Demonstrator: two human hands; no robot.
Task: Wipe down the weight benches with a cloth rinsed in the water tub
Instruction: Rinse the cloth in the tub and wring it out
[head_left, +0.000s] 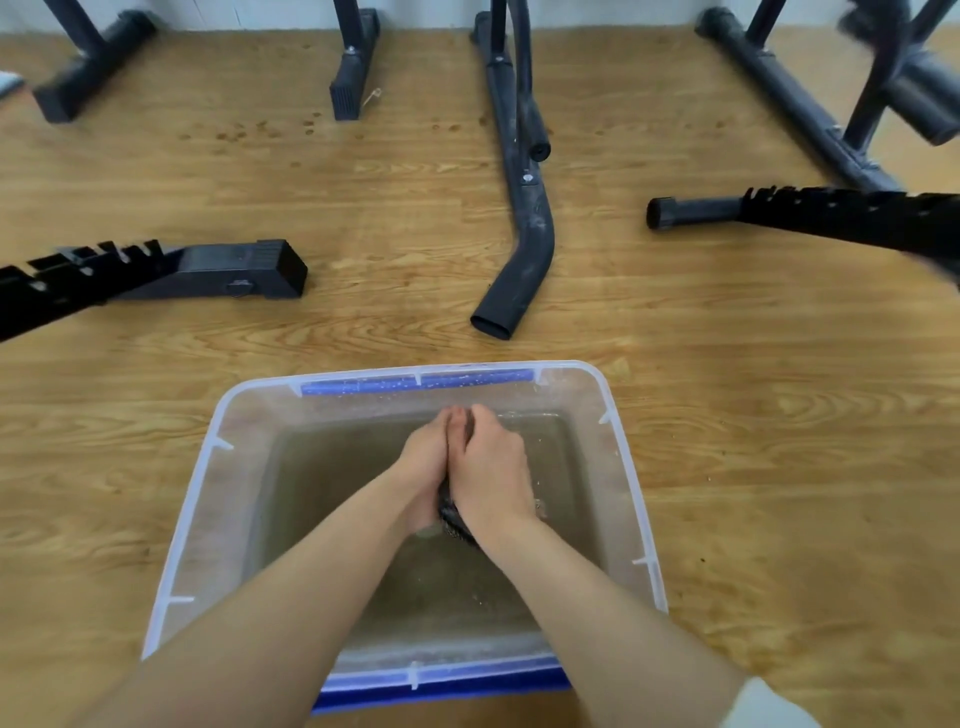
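Note:
A clear plastic water tub (208, 467) with blue handle strips stands on the wooden floor right in front of me, holding murky water. Over its middle, my left hand (426, 462) and my right hand (493, 467) are pressed together, both closed around a dark wet cloth (454, 517). Only a small bunched part of the cloth shows below my palms. Black metal legs and frames of weight benches (522, 228) lie beyond the tub; their padded tops are out of view.
A notched bench rail with a square foot (208, 267) reaches in from the left, another notched rail (810, 213) from the right. More bench feet (353, 67) stand along the far wall. Small drip marks dot the floor (779, 415) at the back.

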